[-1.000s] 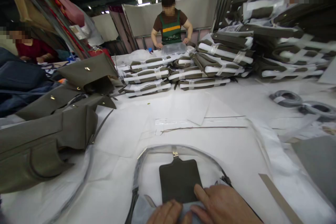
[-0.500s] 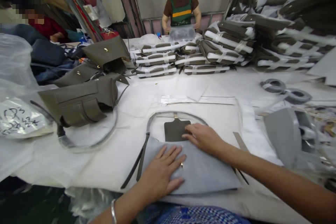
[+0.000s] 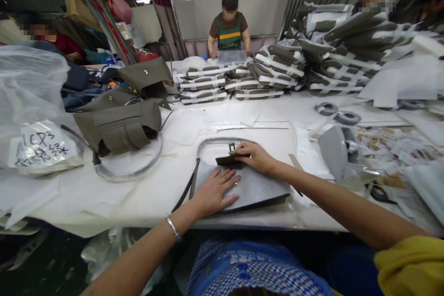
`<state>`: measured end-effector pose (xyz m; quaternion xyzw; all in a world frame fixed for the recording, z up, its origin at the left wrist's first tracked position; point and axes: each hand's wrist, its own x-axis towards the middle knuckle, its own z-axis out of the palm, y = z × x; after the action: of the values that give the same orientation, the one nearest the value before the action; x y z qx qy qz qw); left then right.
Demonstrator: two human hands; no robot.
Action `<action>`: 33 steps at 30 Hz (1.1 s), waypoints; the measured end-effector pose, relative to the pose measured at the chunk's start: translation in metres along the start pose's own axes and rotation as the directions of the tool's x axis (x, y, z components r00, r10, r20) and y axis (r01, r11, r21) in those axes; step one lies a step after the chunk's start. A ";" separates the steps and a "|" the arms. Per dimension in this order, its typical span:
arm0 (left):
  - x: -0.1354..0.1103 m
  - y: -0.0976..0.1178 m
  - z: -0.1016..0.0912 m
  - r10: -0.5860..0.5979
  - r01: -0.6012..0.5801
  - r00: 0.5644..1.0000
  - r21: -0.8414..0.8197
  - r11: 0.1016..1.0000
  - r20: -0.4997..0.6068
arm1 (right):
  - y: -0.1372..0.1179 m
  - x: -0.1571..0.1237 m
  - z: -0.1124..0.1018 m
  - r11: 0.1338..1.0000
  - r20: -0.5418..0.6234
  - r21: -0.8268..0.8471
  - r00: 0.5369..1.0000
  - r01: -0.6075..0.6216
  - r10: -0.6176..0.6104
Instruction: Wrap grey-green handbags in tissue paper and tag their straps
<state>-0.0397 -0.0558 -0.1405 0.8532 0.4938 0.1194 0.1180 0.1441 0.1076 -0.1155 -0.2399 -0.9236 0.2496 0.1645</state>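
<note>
now raised off the desk, the leather tab is pinched in the closed fingers of the right hand; left hand, fingers spread flat, should keep pinning the grey felt.

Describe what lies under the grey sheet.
A dark strap pokes out under the grey sheet, pressed by the left hand; the right hand pinches an olive flap. The rest beneath is covered.

Sheet lay at the near edge of the bench, centre. Left hand was flat on it, right hand on the flap at its far end. Strap looped behind the flap. Bag sat left of the sheet, plastic sack further left. Wrapped stacks lined the back, a person behind them. Tape rolls lay right, well apart.
</note>
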 end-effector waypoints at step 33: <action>-0.026 0.041 -0.002 0.113 -0.115 0.989 -0.025 0.993 -0.091 | -0.019 -0.074 0.023 0.936 0.324 -0.263 0.935 0.234 -0.143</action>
<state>-0.0191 -0.0986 -0.1281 0.8720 0.4472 0.1715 0.1014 0.1894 0.0455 -0.1382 -0.1305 -0.9836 0.1241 0.0078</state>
